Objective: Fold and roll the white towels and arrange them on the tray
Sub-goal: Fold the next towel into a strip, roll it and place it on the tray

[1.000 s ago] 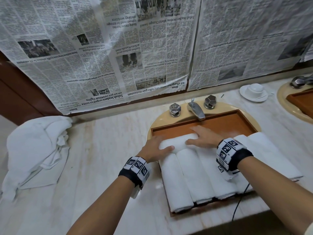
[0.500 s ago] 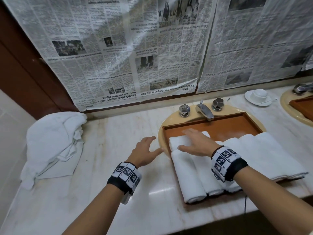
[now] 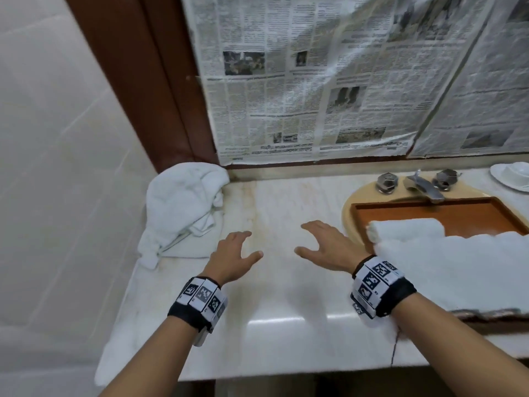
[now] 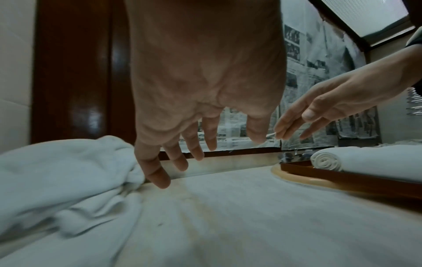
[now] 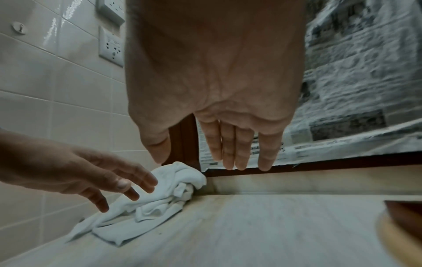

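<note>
Loose white towels (image 3: 183,213): crumpled heap at the far left of the marble worktop (image 3: 286,310), against the wall corner, one flap trailing toward the near edge. Soft, limp terry; probably light, not fragile, unlikely to slip, sure to sag and unfold when lifted. Best taken by pinching a hem or two corners and shaking it flat on the worktop. Rolled towels (image 3: 446,262): lying side by side on the wooden tray (image 3: 429,207) set over the basin, right. Left hand (image 3: 232,257) and right hand (image 3: 326,247): empty, fingers apart and relaxed, hovering over bare worktop between heap and tray; the left is nearer the heap.
</note>
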Demonstrator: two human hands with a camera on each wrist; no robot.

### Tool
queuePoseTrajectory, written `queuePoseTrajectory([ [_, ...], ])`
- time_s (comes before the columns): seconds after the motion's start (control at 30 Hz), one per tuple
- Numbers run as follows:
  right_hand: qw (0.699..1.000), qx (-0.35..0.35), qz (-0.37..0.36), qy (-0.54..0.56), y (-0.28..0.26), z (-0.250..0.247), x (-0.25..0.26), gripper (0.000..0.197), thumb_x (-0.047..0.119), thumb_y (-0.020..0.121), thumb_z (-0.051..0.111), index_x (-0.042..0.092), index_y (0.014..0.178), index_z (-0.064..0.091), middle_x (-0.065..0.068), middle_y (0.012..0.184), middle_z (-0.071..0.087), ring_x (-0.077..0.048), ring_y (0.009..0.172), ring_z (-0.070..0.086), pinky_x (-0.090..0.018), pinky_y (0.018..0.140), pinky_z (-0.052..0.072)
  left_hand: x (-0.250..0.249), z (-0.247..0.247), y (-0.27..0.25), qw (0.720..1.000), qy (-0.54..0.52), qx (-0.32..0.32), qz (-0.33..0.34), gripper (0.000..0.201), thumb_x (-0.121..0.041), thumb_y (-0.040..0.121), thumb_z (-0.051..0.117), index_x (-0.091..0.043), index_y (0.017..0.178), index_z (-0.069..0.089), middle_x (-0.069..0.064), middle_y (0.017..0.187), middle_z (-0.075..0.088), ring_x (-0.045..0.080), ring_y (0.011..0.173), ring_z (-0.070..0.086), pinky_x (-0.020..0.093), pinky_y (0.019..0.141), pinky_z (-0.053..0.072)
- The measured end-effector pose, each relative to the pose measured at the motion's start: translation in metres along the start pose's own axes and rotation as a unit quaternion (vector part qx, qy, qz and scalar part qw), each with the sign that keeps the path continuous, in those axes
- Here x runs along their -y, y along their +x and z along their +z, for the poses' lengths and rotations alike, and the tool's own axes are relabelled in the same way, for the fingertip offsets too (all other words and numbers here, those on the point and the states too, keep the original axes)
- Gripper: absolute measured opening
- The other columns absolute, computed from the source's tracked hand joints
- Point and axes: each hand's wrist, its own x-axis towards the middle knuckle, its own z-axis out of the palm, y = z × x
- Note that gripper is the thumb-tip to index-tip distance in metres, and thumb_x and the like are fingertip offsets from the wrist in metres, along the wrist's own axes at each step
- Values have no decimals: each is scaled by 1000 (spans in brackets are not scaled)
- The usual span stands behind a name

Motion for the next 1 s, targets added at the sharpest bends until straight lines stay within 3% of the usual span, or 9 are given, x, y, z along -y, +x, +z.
queuePoseTrajectory([
  [0.3, 998, 26, -47, 46, 53, 57, 70, 69, 53, 94, 53, 18, 151, 33, 3, 155, 33, -17, 139, 35, -34, 111, 34, 90, -35, -14, 995, -23, -45, -87, 65, -55, 92, 60, -28, 148, 39, -3, 154, 37, 22, 141, 34, 47, 114, 33],
  [0.63, 991, 28, -84, 97, 162, 80, 93, 62, 45, 96, 54, 14, 147, 39, -1, 148, 41, -20, 134, 40, -37, 108, 38, 154, -71, 38, 969, -4, -149, -196, 67, -46, 89, 68, -17, 144, 45, 8, 150, 40, 31, 135, 41, 47, 110, 38],
  [0.77, 988, 21, -80, 134, 202, 85, 99, 61, 42, 96, 58, 11, 146, 41, -5, 144, 45, -23, 130, 45, -35, 107, 38, 174, -78, 58, 950, -31, -181, -255, 72, -42, 90, 68, -10, 148, 40, 16, 153, 36, 34, 139, 37, 41, 113, 31],
  [0.9, 984, 23, -75, 160, 237, 91, 108, 58, 41, 95, 59, 11, 143, 43, -7, 138, 49, -26, 122, 51, -37, 101, 42, 181, -82, 72, 935, -77, -204, -279, 67, -38, 90, 70, -7, 143, 45, 21, 134, 56, 36, 125, 51, 39, 103, 38],
  [1.0, 980, 21, -93, 175, 254, 96, 119, 49, 34, 94, 61, 9, 134, 49, -9, 130, 52, -29, 114, 54, -38, 95, 45, 175, -86, 73, 923, -113, -264, -256, 54, -28, 88, 74, -9, 134, 53, 15, 116, 64, 32, 108, 60, 34, 93, 45],
])
